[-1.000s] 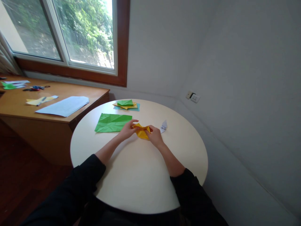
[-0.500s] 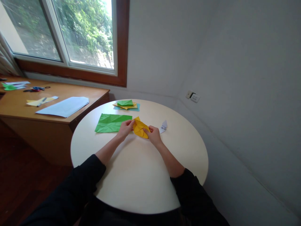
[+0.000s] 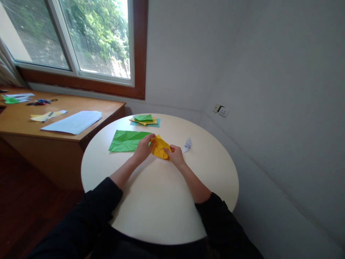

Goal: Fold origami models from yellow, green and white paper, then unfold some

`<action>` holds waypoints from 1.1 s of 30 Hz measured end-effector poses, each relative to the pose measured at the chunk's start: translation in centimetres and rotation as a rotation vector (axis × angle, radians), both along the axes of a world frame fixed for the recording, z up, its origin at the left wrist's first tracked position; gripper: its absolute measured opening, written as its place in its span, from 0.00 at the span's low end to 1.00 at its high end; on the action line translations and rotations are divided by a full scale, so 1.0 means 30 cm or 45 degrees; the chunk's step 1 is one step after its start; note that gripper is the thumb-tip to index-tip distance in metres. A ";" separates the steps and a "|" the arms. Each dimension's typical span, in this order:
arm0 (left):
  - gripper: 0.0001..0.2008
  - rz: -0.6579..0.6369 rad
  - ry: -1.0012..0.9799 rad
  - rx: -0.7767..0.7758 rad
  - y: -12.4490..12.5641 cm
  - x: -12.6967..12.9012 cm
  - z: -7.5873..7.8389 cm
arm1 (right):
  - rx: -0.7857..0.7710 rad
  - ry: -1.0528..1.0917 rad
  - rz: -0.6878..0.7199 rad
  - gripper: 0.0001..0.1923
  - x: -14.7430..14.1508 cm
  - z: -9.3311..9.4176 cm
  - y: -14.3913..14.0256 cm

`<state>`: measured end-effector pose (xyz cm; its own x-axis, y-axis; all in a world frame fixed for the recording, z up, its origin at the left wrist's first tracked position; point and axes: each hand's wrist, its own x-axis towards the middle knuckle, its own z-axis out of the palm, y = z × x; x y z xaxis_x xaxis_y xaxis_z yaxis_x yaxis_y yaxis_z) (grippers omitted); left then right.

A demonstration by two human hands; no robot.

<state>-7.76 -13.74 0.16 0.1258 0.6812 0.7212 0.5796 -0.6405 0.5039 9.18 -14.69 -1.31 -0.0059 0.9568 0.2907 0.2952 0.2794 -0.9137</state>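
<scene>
A creased, partly folded sheet of yellow paper (image 3: 160, 148) is held between my two hands above the round white table (image 3: 159, 201). My right hand (image 3: 175, 155) pinches its right edge, thumb on the near face. At the opposite edge, my left hand (image 3: 143, 146) has its fingers curled around the paper's upper left side. Beneath and behind the left hand lies a creased green sheet (image 3: 125, 141). Just right of my right hand sits a small folded white paper piece (image 3: 187, 145).
Toward the table's back, a stack of folded green, yellow and blue papers (image 3: 145, 119) rests. On the left, a wooden desk (image 3: 88, 132) carries a white sheet (image 3: 75, 121), a yellow paper (image 3: 48, 115) and scissors (image 3: 40, 102). Walls stand close behind and right.
My left hand has shifted its grip slightly up and right along the yellow paper's edge. The paper has tilted a little, and my right hand stays nearly in place.
</scene>
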 end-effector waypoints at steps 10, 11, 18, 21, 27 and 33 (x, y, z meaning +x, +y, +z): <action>0.13 0.016 0.269 0.028 0.003 -0.014 0.000 | 0.054 -0.066 0.015 0.17 0.005 0.001 -0.007; 0.12 0.023 0.277 0.023 0.005 -0.015 -0.002 | 0.060 -0.073 0.020 0.17 0.005 0.000 -0.008; 0.09 0.029 0.315 -0.013 0.009 -0.016 -0.003 | 0.030 -0.075 0.072 0.13 0.004 -0.007 -0.010; 0.07 0.024 0.344 -0.014 0.010 -0.016 -0.006 | 0.043 -0.124 0.063 0.13 0.006 -0.005 -0.011; 0.07 0.007 0.345 -0.004 0.020 -0.020 -0.013 | 0.090 -0.204 -0.011 0.12 0.009 0.003 -0.014; 0.06 -0.097 0.294 -0.004 0.016 -0.031 0.001 | 0.073 -0.218 -0.074 0.11 0.022 -0.007 0.005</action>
<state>-8.69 -13.27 0.18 0.3380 0.6656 0.6654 0.6298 -0.6854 0.3656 9.85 -14.54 -1.53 -0.0050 0.9389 0.3443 0.4619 0.3075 -0.8319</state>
